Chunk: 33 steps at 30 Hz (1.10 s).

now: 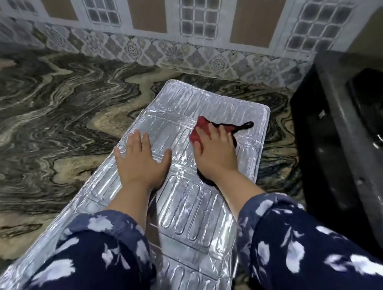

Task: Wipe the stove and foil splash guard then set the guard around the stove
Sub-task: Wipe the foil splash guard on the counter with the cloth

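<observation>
Hands lie side by side on the foil guard (186, 215). The left hand (142, 162) rests flat on it, fingers straight and spread, near its left edge. The right hand (216, 152) presses a red and black cloth (201, 127) down on the foil, fingers stretched over it; the cloth's black end trails out to the right. Both sleeves are dark blue with white flowers. The guard lies unfolded and flat on a marbled counter (47, 105), its far end toward the tiled wall (200, 31). A black stove (344, 134) sits just beside the guard's right edge.
</observation>
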Motion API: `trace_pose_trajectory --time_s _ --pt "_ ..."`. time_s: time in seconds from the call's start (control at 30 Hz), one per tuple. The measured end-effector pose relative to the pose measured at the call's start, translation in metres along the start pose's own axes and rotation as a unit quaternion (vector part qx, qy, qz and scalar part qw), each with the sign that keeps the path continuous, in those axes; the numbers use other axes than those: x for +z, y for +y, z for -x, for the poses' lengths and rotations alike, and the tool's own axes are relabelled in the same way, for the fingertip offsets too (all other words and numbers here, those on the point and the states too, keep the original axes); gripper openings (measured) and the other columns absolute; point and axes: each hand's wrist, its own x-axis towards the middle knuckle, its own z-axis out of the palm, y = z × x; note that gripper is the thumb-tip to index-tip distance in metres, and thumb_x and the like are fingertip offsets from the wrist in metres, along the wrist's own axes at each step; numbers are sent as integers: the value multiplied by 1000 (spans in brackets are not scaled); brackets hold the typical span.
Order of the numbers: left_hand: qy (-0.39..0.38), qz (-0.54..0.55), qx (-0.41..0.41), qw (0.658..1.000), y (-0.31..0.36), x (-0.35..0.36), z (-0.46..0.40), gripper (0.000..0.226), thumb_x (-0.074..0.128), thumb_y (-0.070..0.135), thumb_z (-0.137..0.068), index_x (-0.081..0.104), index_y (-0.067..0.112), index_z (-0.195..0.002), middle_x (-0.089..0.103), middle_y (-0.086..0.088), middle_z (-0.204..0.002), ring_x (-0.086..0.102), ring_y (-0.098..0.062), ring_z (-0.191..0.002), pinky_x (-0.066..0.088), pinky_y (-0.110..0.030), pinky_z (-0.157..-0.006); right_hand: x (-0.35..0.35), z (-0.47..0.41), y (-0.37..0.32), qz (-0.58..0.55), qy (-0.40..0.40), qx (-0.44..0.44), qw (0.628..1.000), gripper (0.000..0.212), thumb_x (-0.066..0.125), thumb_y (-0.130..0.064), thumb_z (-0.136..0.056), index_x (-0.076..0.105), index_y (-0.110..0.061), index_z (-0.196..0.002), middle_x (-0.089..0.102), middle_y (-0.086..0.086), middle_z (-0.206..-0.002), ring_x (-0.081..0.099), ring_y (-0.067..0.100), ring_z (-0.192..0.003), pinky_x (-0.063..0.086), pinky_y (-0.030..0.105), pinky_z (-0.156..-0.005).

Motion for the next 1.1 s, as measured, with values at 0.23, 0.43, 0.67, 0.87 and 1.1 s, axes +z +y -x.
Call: trace_pose_trajectory --time_s 0.23,0.43,0.67,0.87,1.1 --pt "-15 -8 13 1000 -2 -5 3 84 12 69 -86 3 17 -151 -2 -1 -161 -3 -16 -148 -2 -51 -119 -15 37 38 20 -11 22 1000 53 24 -46 -95 22 -34 -147 16 1 -160 6 27 -147 5 43 -121" --pt "-4 -7 23 1000 -5 -2 2 83 12 69 -86 2 17 -151 -2 -1 -161 -4 -15 -148 -3 -49 -119 -18 -12 59 30 8 98 995 54 23 -45 -95 22 -32 -147 17 4 -159 9 31 -147 4 44 -120" --pt "3 -5 16 1000 -5 2 -2 83 14 69 -86 2 19 -151 -3 0 -161 -4 -15 -148 -3 -50 -119 -18 -72 78 19 18 101 995 51 28 -40 -96 27 -31 -146 21 7 -158 12 34 -145 6 46 -119" --pt "1 3 5 1000 -1 1 -1 81 18 68 -87 1 21 -151 -6 2 -161 -5 -14 -148 -2 -49 -119 -19 -106 69 10 -16 22 1000 49 26 -39 -98 24 -31 -147 18 1 -159 9 32 -146 4 47 -119" --pt "-46 -5 -13 999 3 -7 -2 81 19 68 -87 -1 22 -151 -10 1 -160 -8 -14 -148 -5 -51 -119 -12 -67 8 -122 -76 -157 977 39 30 -31 -101 48 -28 -135 38 -2 -151 22 26 -144 11 43 -119"
